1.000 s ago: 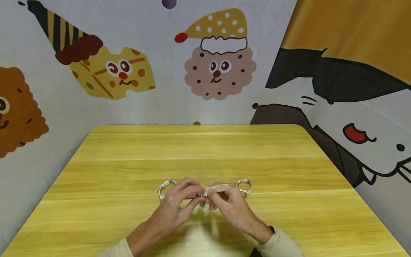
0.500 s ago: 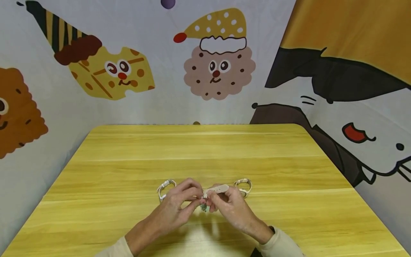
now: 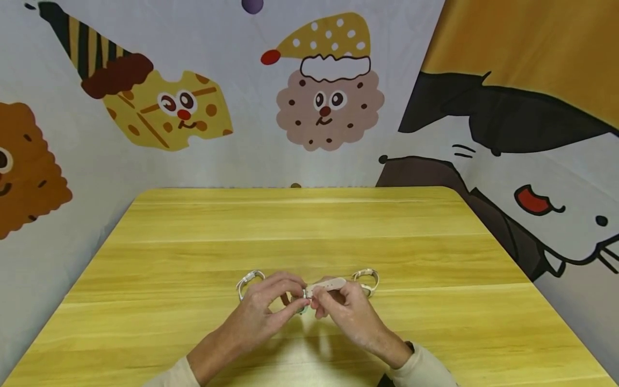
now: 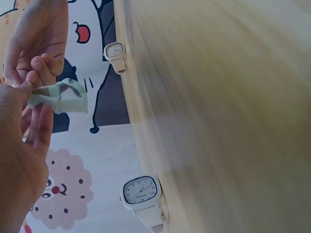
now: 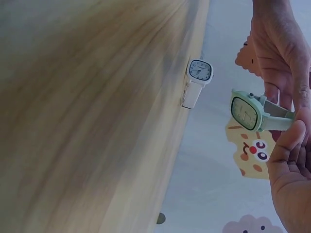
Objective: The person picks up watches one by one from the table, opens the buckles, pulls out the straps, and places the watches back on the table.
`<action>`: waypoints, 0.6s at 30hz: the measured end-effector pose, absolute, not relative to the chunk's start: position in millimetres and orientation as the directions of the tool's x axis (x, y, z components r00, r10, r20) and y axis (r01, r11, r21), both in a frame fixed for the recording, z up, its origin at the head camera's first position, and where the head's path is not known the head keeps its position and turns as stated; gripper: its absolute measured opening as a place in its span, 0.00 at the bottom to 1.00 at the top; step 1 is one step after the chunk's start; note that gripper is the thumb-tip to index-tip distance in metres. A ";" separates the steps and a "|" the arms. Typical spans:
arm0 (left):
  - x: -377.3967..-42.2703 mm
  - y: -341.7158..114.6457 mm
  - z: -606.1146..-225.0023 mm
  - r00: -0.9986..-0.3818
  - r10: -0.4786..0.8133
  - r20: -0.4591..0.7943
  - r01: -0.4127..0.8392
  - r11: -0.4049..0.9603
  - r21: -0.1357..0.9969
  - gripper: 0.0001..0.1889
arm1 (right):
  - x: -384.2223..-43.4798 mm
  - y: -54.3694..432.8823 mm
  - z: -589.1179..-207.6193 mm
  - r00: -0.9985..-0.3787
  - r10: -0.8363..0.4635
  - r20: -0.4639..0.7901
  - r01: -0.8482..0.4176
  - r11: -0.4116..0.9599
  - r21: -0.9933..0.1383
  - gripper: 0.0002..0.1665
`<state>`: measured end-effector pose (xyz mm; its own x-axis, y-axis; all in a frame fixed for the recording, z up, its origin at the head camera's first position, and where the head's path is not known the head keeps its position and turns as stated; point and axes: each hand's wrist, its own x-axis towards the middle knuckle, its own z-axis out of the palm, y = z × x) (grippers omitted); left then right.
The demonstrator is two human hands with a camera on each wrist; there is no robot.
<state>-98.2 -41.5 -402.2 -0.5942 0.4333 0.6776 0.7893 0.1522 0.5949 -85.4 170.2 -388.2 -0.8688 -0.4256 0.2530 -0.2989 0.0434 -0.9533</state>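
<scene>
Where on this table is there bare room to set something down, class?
Free: the table beyond the left watch and right watch to its back edge, and outward of each. Crowded: the front middle, where left hand and right hand hold the green watch.

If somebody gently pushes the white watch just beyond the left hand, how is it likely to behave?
The white watch would probably slide rather than roll, since it appears to rest on its edge, its loop opening upward. Its strap seems to hold its curve unsupported, so may be fairly stiff. Its thick case might make it pivot.
</scene>
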 end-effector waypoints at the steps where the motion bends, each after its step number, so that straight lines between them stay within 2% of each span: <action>1: -98.8 -42.0 -402.3 -0.586 0.426 0.689 0.800 0.170 0.575 0.05 | -85.4 170.1 -388.0 -0.871 -0.422 0.250 -0.298 0.049 -0.953 0.11; 6: -100.0 -43.3 -401.8 -0.555 0.389 0.735 0.830 0.201 0.521 0.04 | -84.7 169.7 -387.3 -0.880 -0.407 0.244 -0.299 0.075 -0.951 0.11; 13: -99.9 -42.9 -398.7 -0.565 0.390 0.727 0.816 0.133 0.563 0.06 | -85.3 170.6 -387.6 -0.866 -0.437 0.244 -0.289 0.039 -0.957 0.08; 18: -99.6 -42.5 -397.3 -0.573 0.394 0.719 0.806 0.113 0.581 0.08 | -86.5 170.3 -389.2 -0.846 -0.444 0.296 -0.344 0.031 -0.938 0.06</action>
<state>-99.6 -42.5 -397.3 -0.5731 0.3940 0.7186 0.8061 0.1129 0.5809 -86.5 170.3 -389.2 -0.8459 -0.4437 0.2959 -0.3444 0.0308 -0.9383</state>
